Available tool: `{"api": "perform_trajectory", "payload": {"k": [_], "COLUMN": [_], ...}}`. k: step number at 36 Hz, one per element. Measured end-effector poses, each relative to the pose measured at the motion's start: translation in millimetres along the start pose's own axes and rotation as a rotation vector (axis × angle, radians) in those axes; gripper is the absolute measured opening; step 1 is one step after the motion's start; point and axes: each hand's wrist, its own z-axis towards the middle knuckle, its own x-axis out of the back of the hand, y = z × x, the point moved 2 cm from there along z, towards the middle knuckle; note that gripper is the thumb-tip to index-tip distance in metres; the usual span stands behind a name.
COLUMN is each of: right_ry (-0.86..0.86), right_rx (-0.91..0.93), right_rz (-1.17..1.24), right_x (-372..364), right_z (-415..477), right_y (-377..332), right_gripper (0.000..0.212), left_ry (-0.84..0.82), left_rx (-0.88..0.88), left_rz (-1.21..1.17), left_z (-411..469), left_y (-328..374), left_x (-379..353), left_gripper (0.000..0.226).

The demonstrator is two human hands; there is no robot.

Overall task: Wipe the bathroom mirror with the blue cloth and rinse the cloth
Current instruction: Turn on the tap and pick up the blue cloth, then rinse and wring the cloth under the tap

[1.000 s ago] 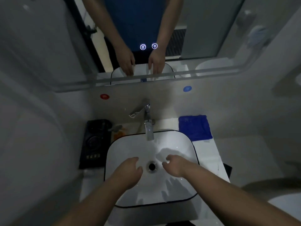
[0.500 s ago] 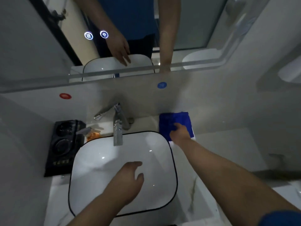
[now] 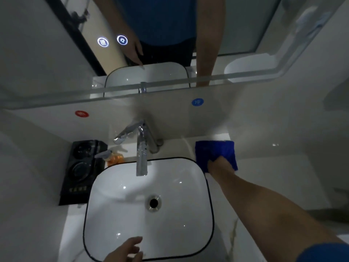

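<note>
Blue cloth point(image 3: 215, 151) is being gripped on the counter point(image 3: 224, 233), far right of the basin point(image 3: 117, 205), against the wall. Its near edge is being bunched by the curled fingers of the right hand point(image 3: 220, 166); the rest is lying flat beyond them. A fuller gather is being advised before lifting toward the mirror point(image 3: 245, 25). The left hand point(image 3: 128, 249) is being held loosely spread over the basin's near rim, empty.

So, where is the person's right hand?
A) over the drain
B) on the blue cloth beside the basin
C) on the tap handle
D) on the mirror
B: the right hand grips the blue cloth, which lies on the counter to the right of the basin.
</note>
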Motion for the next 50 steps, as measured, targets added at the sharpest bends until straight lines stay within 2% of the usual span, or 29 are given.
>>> {"api": "perform_trajectory", "payload": {"k": [3, 5, 8, 13, 15, 19, 21, 22, 23, 25, 26, 27, 28, 29, 30, 31, 33, 35, 36, 37, 39, 41, 42, 44, 47, 48, 50], "right_ry": [0.124, 0.129, 0.115, 0.114, 0.046, -0.157, -0.277, -0.330, -0.397, -0.557, -0.726, -0.860, -0.893, -0.817, -0.628, -0.512, -0.445, -0.364, -0.367, -0.398, -0.467, -0.503, -0.516, -0.507, -0.420, -0.422, -0.482], "right_rx": [-0.059, -0.059, -0.016, 0.153, 0.293, 0.548, 0.664, 0.713, 0.723, 0.677, 0.664, 0.640, 0.632, 0.573, 0.490, 0.382, 0.212, 0.151, 0.143, 0.135, 0.188, 0.282, 0.353, 0.501, 0.743, 0.790, 0.836], "right_rz": [0.355, 0.602, 0.864, 1.089, 1.122, 1.254, 1.320, 1.359, 1.427, 1.568, 1.664, 1.754, 1.728, 1.582, 1.427, 1.322, 1.068, 0.779, 0.659, 0.588, 0.483, 0.393, 0.344, 0.225, -0.041, -0.095, -0.209], "right_x": [31, 58, 97, 176, 202, 231, 235, 235, 231, 225, 219, 211, 204, 194, 185, 172, 143, 112, 100, 90, 77, 58, 48, 26, 2, -2, -4], "right_z": [-29, -55, -92, -198, -245, -326, -355, -365, -368, -375, -382, -386, -384, -374, -362, -350, -327, -301, -300, -306, -323, -328, -332, -337, -345, -348, -349], "right_y": [2, 3, 15, 9, 2, -14, -21, -24, -23, -32, -42, -52, -58, -59, -60, -58, -55, -47, -47, -49, -57, -63, -67, -71, -75, -79, -89], "right_gripper": [0.043, 0.050, 0.031, 0.023, 0.033, 0.038, 0.052, 0.050, 0.041, 0.040, 0.043, 0.044, 0.046, 0.046, 0.040, 0.034, 0.033, 0.055, 0.055, 0.042, 0.019, 0.016, 0.013, 0.008, 0.015, 0.017, 0.030], "left_ry": [0.068, 0.081, 0.091, 0.026, -0.026, -0.111, -0.135, -0.129, -0.109, -0.060, -0.038, -0.014, -0.009, -0.037, -0.060, -0.086, -0.112, -0.167, -0.215, -0.271, -0.358, -0.398, -0.381, -0.287, -0.393, -0.419, -0.390], "left_rx": [0.000, -0.034, -0.086, -0.195, -0.266, -0.507, -0.581, -0.602, -0.605, -0.567, -0.515, -0.478, -0.451, -0.409, -0.340, -0.246, -0.159, -0.120, -0.080, -0.025, 0.067, 0.105, 0.148, 0.273, 0.416, 0.443, 0.424], "left_rz": [0.007, 0.034, 0.057, 0.032, -0.001, -0.045, -0.066, -0.068, -0.069, -0.088, -0.095, -0.081, -0.046, -0.027, -0.039, -0.060, -0.157, -0.177, -0.147, -0.096, -0.060, -0.149, -0.259, -0.725, -1.224, -1.296, -1.220], "left_z": [-5, -7, -9, -6, -4, -26, -40, -45, -47, -48, -49, -41, -38, -31, -28, -24, -23, -23, -25, -23, -17, -17, -13, 5, 22, 24, 36], "left_y": [3, 10, 23, 53, 70, 121, 146, 157, 167, 178, 180, 173, 168, 157, 146, 132, 108, 88, 80, 69, 57, 49, 48, 42, 32, 32, 25], "left_x": [5, 9, 16, 26, 27, 37, 42, 44, 43, 42, 44, 44, 47, 48, 51, 54, 62, 68, 70, 69, 63, 53, 50, 42, 32, 33, 32], "left_gripper": [0.079, 0.069, 0.029, 0.020, 0.032, 0.097, 0.109, 0.107, 0.095, 0.039, 0.014, 0.010, 0.010, 0.004, 0.005, 0.012, 0.026, 0.023, 0.016, 0.013, 0.013, 0.013, 0.022, 0.052, 0.082, 0.083, 0.058]}}
